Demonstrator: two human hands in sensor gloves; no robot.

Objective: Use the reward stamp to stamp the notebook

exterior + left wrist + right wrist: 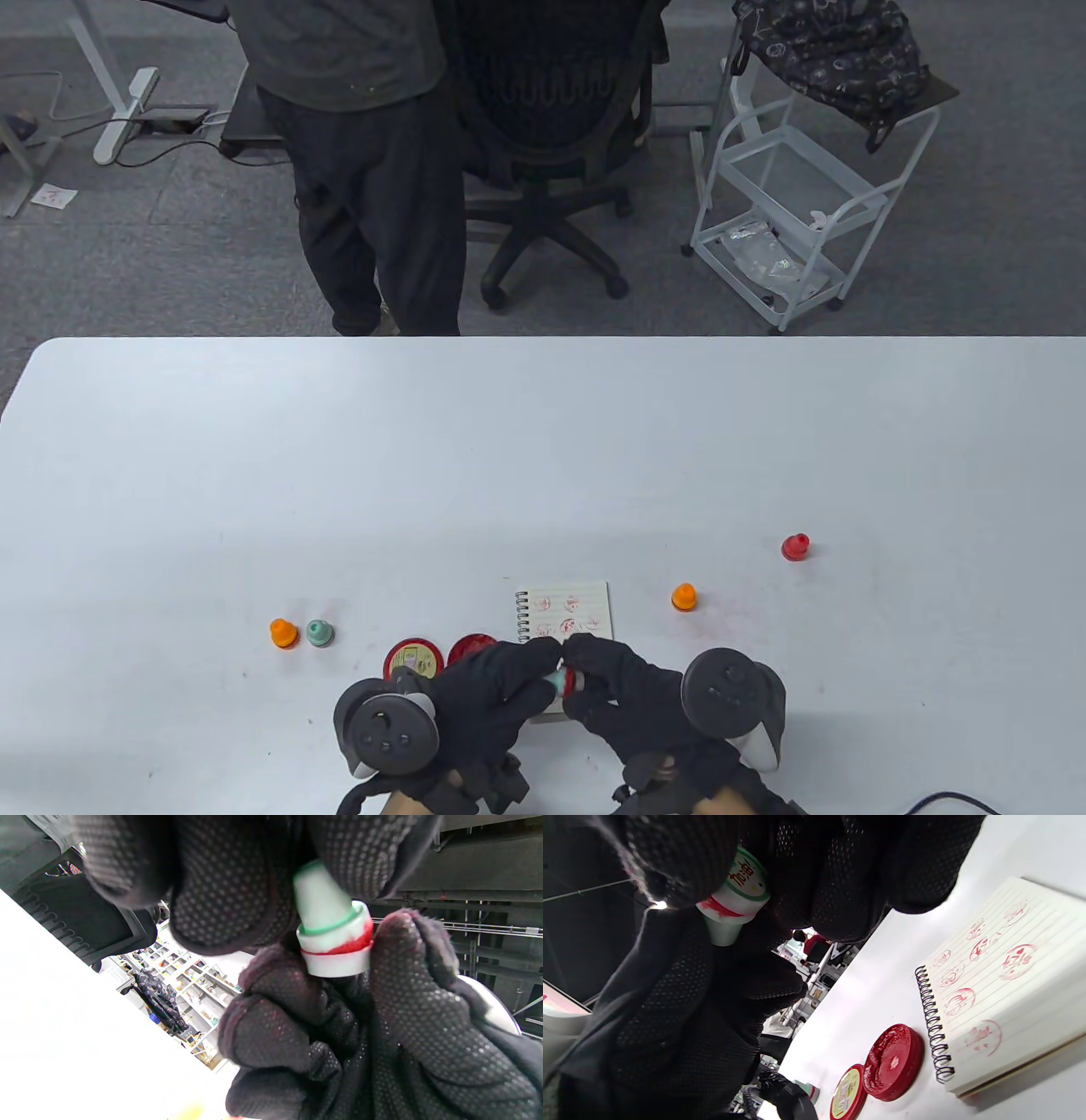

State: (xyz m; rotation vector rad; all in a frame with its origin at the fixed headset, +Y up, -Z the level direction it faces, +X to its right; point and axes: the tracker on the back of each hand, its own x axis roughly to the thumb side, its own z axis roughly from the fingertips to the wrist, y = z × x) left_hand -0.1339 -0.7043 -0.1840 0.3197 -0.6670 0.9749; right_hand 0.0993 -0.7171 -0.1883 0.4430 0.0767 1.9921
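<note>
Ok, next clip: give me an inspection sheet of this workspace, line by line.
Surface: white table, faint red smudges.
Job's things: green-and-white stamp red-inked; spiral lined notebook bears red prints; open red ink pad, its lid beside.
Clutter: two orange stamps, green stamp, red stamp.
Grips: left hand and right hand both pinch the stamp.
Cables: black one at near edge.
Surroundings: standing person, office chair, white cart.

left: ink pad (472, 648), lid (414, 659) | notebook (564, 611) top: open
</note>
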